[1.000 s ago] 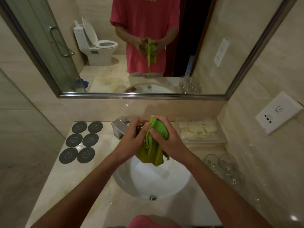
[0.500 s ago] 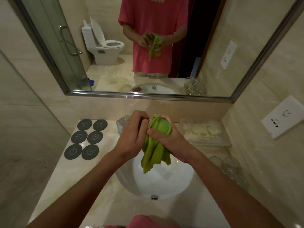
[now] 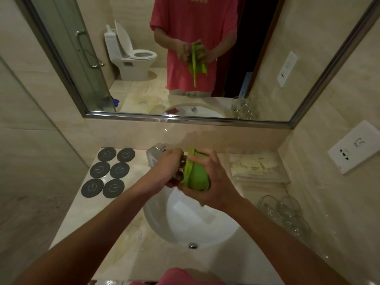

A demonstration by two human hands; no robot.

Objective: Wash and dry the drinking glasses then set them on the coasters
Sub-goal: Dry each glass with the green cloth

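Dim warm light, wide-angle edge distortion

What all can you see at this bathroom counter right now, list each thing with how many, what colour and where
Coasters: six, dark grey, two columns on the counter's left, all bare.
Green cloth: one, wrapped over the glass above the basin.
Glass in hand: one, clear, mostly hidden by cloth and hands.
Other glasses: clear, clustered on the counter's right; count unclear.
Basin: one, white, centre.
Faucet: one, chrome, behind the basin.
Tray of packets: one, clear with pale contents, back right.
Mirror: one, metal-framed, on the wall.
Socket plate: one, white, right wall.
Left hand: grips the glass.
Right hand: presses the cloth around it.
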